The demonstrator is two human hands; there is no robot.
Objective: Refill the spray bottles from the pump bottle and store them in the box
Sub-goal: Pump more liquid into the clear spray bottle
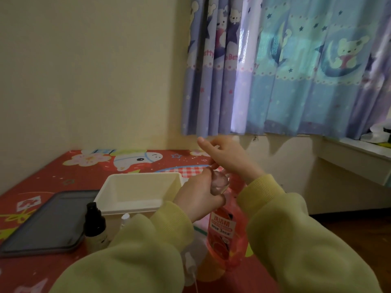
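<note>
Spray bottle (219, 183), small and clear, gripped in left hand (196, 199) at top of pink pump bottle (224, 229); right hand (229, 159) over the pump, grip unclear. Filling looks underway. Dark-capped bottle (95, 226) waits beside box (131, 209); nothing stored yet.

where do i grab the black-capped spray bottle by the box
Grip the spray bottle round its pale body, below the cap, coming from the left over the flat tray: it stands upright, and the box and sleeve crowd its right.
</note>
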